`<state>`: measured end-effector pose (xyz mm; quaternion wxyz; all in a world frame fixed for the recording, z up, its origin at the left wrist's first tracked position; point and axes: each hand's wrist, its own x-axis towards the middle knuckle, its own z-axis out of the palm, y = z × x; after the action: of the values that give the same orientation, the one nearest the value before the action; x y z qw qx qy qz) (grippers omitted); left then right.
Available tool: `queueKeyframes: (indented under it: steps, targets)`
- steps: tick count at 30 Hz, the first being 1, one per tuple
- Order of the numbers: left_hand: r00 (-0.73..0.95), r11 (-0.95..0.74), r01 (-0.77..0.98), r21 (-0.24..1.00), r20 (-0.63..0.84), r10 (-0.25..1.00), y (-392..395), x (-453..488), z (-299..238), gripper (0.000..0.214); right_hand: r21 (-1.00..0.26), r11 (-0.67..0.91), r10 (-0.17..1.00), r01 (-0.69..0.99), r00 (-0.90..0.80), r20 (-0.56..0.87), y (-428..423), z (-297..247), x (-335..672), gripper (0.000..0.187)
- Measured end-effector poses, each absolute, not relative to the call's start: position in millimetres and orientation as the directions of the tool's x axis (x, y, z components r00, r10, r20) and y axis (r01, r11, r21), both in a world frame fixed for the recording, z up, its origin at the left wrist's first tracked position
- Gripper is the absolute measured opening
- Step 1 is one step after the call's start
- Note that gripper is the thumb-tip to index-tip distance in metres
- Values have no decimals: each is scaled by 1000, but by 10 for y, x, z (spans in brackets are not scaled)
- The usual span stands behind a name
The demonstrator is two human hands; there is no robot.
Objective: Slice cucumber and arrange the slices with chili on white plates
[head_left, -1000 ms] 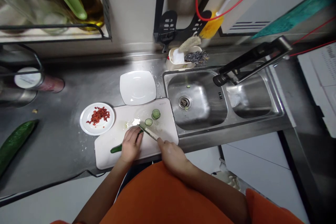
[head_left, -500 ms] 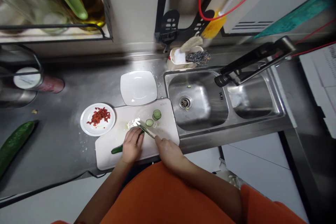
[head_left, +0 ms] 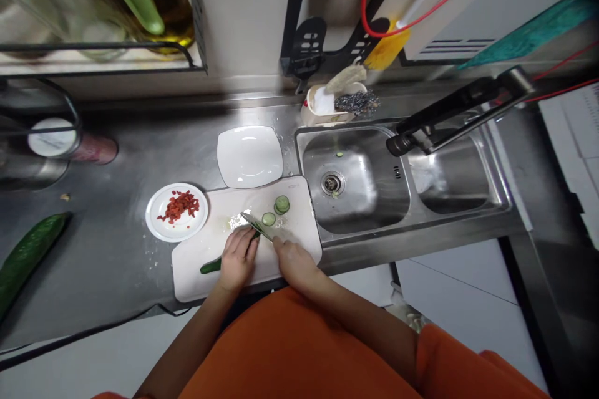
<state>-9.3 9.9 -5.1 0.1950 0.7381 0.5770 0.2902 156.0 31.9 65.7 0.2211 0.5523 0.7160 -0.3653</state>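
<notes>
My left hand point(head_left: 238, 257) is closed over a cucumber point(head_left: 210, 266) that lies on the white cutting board point(head_left: 191, 283); one end of it sticks out to the left of my fingers. In my right hand point(head_left: 296, 264) is a knife point(head_left: 255, 222), its blade at the cucumber's right end, close to my left fingertips. The handle is mostly hidden in my grip. Beyond the blade lie a single cucumber slice point(head_left: 268, 219) and a small stack of slices point(head_left: 281, 204). Wet bits show on the board near the knife tip.
Left of the board, a white plate point(head_left: 152, 224) holds chopped red pieces point(head_left: 179, 207). A square white plate point(head_left: 249, 156) touches the board's back edge. The sink point(head_left: 360, 181) and black faucet point(head_left: 421, 118) are on the right. A whole cucumber point(head_left: 32, 252) lies far left.
My right hand and the knife have shifted slightly, and the blade now sits nearer the cucumber's end. My left hand keeps its hold. The whole view has moved a little.
</notes>
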Motion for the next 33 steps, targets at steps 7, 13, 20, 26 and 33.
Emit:
queueKeyframes:
  steps: [7, 13, 20, 26, 33]
  targets:
    - [179, -200, 799, 567, 93, 979, 21, -134, -46, 33, -260, 119, 676, 958, -270, -686, 285, 649, 1587, 35]
    - [129, -140, 854, 502, 57, 990, -114, -329, 69, 35, -195, 171, 696, 966, -258, -670, 262, 688, 1731, 33]
    - [-113, 97, 927, 362, 22, 993, -324, -798, 140, 32, -143, 232, 746, 962, -270, -609, 275, 757, 1933, 28]
    - [-370, 365, 909, 200, -17, 929, -382, -907, 93, 36, -148, 267, 786, 952, -304, -538, 258, 729, 2033, 30]
    - [-400, 367, 903, 225, 127, 908, -343, -848, 79, 44, -104, 291, 847, 951, -306, -434, 281, 641, 2144, 30]
